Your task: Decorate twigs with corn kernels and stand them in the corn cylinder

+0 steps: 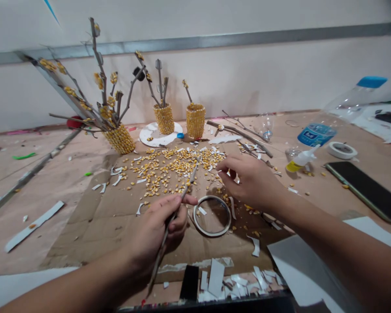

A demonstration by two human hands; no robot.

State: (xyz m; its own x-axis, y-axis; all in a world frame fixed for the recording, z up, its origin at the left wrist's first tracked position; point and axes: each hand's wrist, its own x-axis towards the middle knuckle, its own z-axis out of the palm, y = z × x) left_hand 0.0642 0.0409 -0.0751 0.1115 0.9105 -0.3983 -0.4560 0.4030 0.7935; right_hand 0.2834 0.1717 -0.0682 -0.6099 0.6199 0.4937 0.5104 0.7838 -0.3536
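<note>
My left hand is closed around a thin grey twig that slants up toward a spread of loose corn kernels on brown cardboard. A kernel or two sit on the twig near its upper part. My right hand hovers at the pile's right edge, fingers curled in a pinch near the kernels; what it holds is too small to make out. A tape ring lies between the hands.
Three kernel-covered cups with decorated twigs stand behind: a tilted one and two upright. At the right are a glue bottle, a plastic bottle, a tape roll and a phone. Paper scraps litter the front.
</note>
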